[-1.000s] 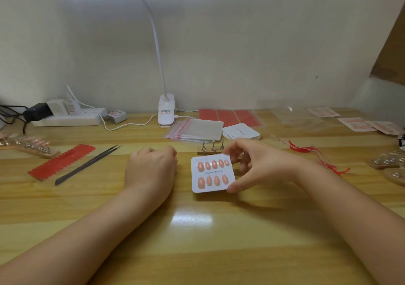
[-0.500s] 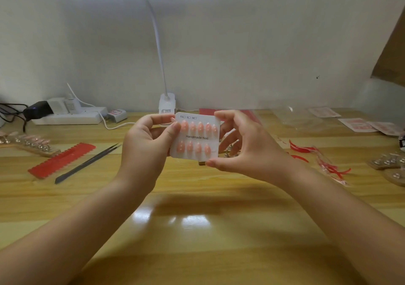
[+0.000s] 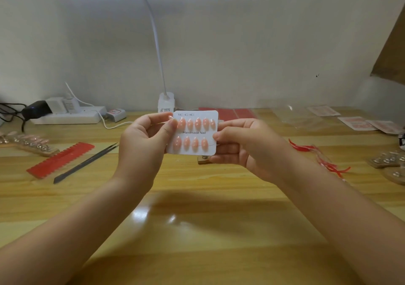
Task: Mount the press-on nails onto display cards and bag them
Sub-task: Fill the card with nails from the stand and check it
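Note:
A white display card [image 3: 195, 133] printed "Handmade Nail" carries two rows of several peach press-on nails. It is held upright in the air above the wooden table [image 3: 197, 208]. My left hand [image 3: 144, 144] pinches its left edge, thumb on the front by the top row. My right hand [image 3: 243, 144] pinches the right edge, its fingers behind the card. A small wooden nail stand [image 3: 202, 160] shows just under the card, mostly hidden by it.
Left on the table lie a red toothed adhesive strip [image 3: 59, 159], black tweezers [image 3: 87, 162] and a wooden holder with nails [image 3: 28, 141]. A power strip [image 3: 65, 114] and lamp base [image 3: 166, 104] stand at the back. Red peel-offs [image 3: 317, 155] and packets [image 3: 359, 122] lie right.
The card has been lifted off the table by my right hand, and my left hand has come up to pinch its left edge. Since half a second ago the card turned squarer to me.

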Motion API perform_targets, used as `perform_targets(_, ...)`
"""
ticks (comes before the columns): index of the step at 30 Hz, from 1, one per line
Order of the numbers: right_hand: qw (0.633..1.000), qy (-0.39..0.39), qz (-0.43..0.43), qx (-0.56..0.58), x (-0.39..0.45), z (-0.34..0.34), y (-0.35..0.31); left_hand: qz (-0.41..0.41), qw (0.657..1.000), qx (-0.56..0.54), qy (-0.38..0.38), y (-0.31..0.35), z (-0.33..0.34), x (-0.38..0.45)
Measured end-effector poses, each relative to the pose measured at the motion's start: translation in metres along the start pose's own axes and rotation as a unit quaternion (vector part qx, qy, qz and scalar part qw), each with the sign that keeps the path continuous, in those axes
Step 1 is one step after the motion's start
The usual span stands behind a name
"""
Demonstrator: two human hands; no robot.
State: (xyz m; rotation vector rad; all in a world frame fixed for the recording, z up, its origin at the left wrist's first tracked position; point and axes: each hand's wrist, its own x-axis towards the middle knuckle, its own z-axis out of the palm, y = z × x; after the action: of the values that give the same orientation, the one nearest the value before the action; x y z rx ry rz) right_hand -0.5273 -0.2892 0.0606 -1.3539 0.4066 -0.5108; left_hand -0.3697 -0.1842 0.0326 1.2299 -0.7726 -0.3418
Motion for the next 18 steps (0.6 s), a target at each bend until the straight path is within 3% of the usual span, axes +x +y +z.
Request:
perform_targets(3,0.999,0.042,0.016,0.015,0.0,0.002,-0.002,0.072,0.994,0.076,0.012,0.004,-0.002,-0.001)
perform_targets(8,0.997,0.072,0.017,0.029,-0.003,0.006,-0.007,0.242,0.944,0.223,-0.002,0.016,0.002,-0.008)
perform_targets(18,0.998,0.06,-0.018,-0.004,-0.011,0.015,-0.015,0.342,0.892,0.289,-0.068,0.021,0.012,-0.026)
